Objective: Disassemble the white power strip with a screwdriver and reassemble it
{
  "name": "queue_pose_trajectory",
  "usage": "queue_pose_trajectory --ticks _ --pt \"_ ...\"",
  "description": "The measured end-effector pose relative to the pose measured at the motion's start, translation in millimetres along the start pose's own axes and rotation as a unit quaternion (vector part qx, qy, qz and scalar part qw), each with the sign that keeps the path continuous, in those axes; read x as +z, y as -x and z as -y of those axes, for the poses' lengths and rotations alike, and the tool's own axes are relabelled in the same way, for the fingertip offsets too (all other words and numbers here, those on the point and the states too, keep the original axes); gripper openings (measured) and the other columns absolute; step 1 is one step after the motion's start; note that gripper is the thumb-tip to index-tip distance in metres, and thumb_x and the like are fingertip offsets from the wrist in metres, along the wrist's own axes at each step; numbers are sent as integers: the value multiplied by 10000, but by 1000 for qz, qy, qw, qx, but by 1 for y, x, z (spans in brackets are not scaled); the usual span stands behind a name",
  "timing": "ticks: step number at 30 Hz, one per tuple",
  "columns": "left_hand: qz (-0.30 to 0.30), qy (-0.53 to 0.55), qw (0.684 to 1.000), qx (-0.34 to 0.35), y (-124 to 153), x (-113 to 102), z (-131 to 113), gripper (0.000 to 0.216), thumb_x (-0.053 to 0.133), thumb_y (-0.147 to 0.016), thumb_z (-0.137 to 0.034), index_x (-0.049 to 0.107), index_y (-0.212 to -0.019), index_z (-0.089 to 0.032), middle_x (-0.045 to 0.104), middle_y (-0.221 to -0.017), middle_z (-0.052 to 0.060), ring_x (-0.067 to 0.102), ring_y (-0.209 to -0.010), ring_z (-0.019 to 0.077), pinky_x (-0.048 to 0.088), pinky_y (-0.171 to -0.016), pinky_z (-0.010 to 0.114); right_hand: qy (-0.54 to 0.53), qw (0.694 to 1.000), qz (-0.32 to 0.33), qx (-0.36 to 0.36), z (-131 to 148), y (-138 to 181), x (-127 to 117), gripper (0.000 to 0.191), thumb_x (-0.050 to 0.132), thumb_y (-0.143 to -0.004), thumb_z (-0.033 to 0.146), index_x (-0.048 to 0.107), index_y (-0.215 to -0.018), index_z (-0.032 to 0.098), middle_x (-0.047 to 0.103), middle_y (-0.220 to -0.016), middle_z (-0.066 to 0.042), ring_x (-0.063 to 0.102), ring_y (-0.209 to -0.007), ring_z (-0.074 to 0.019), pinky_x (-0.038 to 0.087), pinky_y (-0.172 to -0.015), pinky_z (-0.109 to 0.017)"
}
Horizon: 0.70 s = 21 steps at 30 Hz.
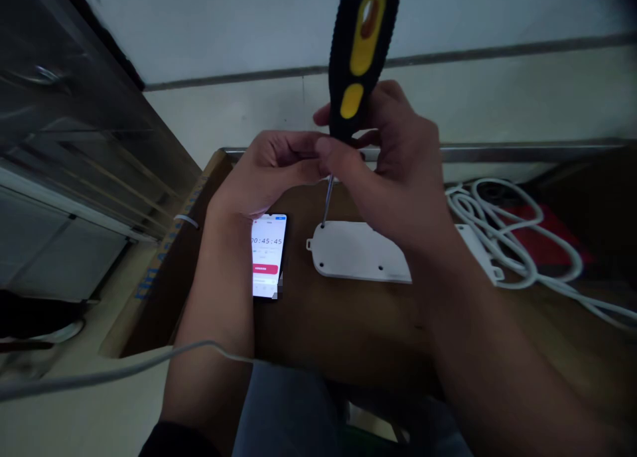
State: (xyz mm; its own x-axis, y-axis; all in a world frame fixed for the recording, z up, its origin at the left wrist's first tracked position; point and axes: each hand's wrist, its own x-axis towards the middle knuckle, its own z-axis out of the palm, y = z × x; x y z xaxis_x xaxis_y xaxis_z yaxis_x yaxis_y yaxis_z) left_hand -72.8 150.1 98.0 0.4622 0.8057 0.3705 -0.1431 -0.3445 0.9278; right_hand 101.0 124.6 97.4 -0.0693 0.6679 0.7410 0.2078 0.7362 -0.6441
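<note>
A black-and-yellow screwdriver (351, 109) stands nearly upright, its thin shaft running down to a hole near the far left corner of a white flat casing (353, 248). My right hand (393, 158) is closed around the lower end of its handle. From the other side, my left hand (279, 162) pinches at the top of the shaft, just below the handle; its fingertips are partly hidden by my right thumb. The casing lies flat on the brown surface with several dark holes and a small loop at its left end. My right forearm covers its right part.
Beside my left wrist lies a lit phone (269, 258) showing a timer. A coiled white cable (512, 231) rests on the right, near a red item (552, 238). A cardboard edge (169, 245) borders the left. A grey cable (124, 371) crosses the lower left.
</note>
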Motion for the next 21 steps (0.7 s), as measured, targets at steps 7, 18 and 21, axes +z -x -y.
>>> queue_pose_trajectory --ticks 7,18,21 --pt "-44 -16 999 7 -3 -3 4 118 859 -802 -196 759 -864 -202 690 -829 -32 688 -818 115 557 -817 280 17 998 -64 -6 -9 1 6 346 829 -825 427 575 -882 199 612 -904 3 585 -832 -115 465 -749 -320" --pt "40 -33 999 -12 -1 -7 3 53 810 -897 -265 850 -914 -234 808 -914 14 748 -933 181 569 -1023 387 35 998 -55 -22 -13 1 5 191 761 -856 292 618 -929 188 636 -960 -1 601 -863 -104 488 -754 -282" --pt "25 -33 999 -22 -1 -6 2 70 815 -899 -260 866 -929 -223 808 -913 22 756 -913 180 578 -1004 371 2 998 -64 -28 -16 1 5 309 834 -820 351 598 -924 180 606 -902 9 568 -824 -97 457 -732 -281"
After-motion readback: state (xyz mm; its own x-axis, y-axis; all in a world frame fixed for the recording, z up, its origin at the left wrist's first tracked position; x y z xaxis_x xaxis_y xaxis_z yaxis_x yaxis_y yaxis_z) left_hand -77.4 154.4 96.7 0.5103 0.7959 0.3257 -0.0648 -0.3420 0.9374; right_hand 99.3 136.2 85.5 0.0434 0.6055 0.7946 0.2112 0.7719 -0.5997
